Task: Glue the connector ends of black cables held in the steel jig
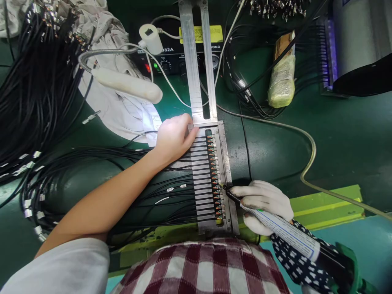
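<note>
Syringe (284, 233) with a printed label and black nozzle sits clasped in the right hand (271, 200), white glove on, fingers wrapped round the barrel. Nozzle points away from that grip toward 1 row of cable ends (216, 179), just left of the gloved fingertips; whether the tip touches them, cannot tell. Those ends, orange bits showing, lie side by side in a metal fixture (227, 163) between the 2 hands. Left hand (174, 136), bare, rests at the fixture's far left corner, thumb on the plate, fingers curled; cannot tell if it pinches the edge or only presses. Slotted metal lid (193, 69) stands swung back beyond that hand, away from the body. Black cables (101, 151) run left from the fixture, passing under the left forearm. White cloth (113, 98) lies left of and beyond the left hand, with a white rod-shaped lamp (127, 85) over it, lit end toward that hand. Black control box (171, 61), 1 red and 1 green light on, sits farther beyond. Past the right hand, on the far side: a pale hose (313, 149) curving over the green table (269, 151), then a plastic-wrapped block (281, 81).
</note>
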